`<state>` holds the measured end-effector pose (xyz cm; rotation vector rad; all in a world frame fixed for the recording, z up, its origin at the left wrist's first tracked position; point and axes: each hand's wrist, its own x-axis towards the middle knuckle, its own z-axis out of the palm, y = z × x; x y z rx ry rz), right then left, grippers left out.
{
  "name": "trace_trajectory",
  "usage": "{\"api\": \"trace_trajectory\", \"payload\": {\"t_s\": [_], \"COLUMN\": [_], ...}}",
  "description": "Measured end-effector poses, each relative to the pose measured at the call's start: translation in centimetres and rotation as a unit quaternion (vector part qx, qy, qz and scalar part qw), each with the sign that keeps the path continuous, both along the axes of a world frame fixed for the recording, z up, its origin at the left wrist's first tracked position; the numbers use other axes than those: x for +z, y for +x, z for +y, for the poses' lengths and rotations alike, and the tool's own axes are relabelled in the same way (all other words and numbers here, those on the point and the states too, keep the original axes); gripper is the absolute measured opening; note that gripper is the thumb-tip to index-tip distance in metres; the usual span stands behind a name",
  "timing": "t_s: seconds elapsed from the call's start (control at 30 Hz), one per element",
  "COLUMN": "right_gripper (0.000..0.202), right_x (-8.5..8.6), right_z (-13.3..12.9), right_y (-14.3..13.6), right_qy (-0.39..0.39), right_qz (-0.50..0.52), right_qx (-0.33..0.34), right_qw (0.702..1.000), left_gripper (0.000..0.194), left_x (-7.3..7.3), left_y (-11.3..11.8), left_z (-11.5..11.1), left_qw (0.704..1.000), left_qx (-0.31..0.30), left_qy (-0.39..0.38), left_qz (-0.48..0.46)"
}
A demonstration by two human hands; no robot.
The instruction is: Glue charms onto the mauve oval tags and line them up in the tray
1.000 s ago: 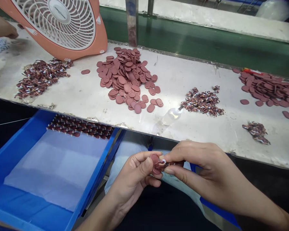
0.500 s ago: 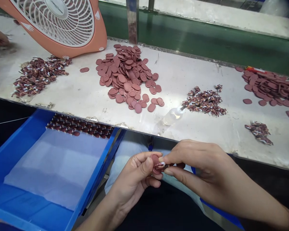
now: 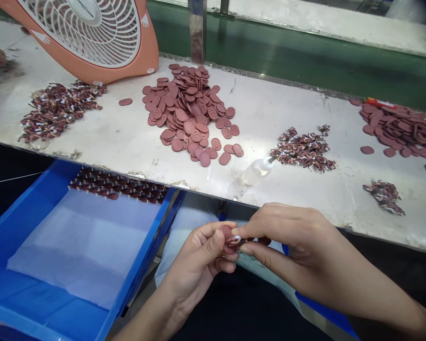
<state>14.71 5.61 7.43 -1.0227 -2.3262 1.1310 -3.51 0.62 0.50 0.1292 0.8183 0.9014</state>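
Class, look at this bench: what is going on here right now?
A person's left hand and right hand together pinch a small reddish oval disc with a darker small part, held below the table edge. A pile of oval discs lies on the table, and a blue tray sits to the left.

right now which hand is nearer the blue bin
Left. The left hand sits just right of the blue bin, close to its near wall. The right hand is further right, beyond the left hand.
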Motion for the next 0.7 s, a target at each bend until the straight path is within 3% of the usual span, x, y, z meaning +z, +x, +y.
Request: {"api": "trace_trajectory", "payload": {"t_s": [0.23,0.5,0.7], "right_gripper": [0.013,0.024,0.024], "right_x": [0.1,0.9,2.5], "right_z": [-0.3,-1.2,-2.8], "right_y": [-0.1,0.8,0.4], "right_qy": [0.027,0.042,0.017], "right_qz": [0.013,0.027,0.042], "right_qx": [0.012,0.054,-0.007], "right_qw": [0.999,0.997,0.999], "left_gripper": [0.035,0.027,0.022], "left_x": [0.3,1.1,2.0], "left_y": [0.1,0.2,0.2], "left_z": [-0.2,-0.8,-1.1], "left_qw": [1.0,0.998,0.993], "left_qx": [0.019,0.012,-0.018], "left_qy": [0.0,0.059,0.097], "left_qz": [0.0,-0.016,-0.067]}}
